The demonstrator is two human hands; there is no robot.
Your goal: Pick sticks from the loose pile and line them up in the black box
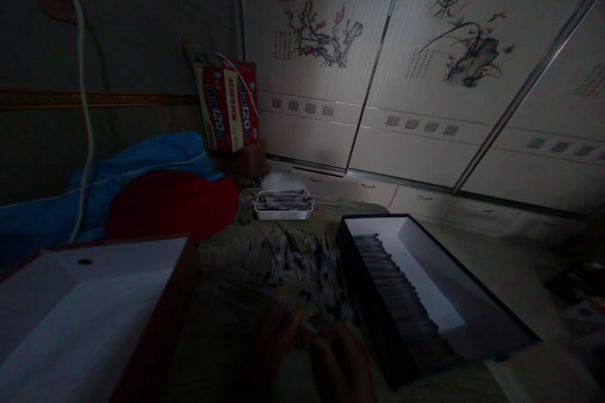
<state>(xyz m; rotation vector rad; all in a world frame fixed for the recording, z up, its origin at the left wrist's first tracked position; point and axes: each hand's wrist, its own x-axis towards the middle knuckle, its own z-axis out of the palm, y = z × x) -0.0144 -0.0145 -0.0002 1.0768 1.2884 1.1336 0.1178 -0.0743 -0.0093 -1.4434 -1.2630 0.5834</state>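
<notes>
In dim light, my left hand [278,334] and my right hand [341,356] are close together at the bottom middle. Both are closed around a slim, pen-like stick [307,325], apparently in clear plastic. Its exact kind is too dark to make out. Just beyond my hands, a loose pile of dark slim sticks in clear sleeves [283,258] covers part of the table [215,340]. To the right, an open dark box [435,271] with a white inside holds a row of similar sticks [394,280] laid side by side.
An open red-brown box [161,321] with a white inside stands at the left. A white tray [283,215] of slim sticks sits at the table's far end. Behind are a red round object [172,204], blue cloth [155,151], a red carton [231,107] and a hanging white cable [85,107].
</notes>
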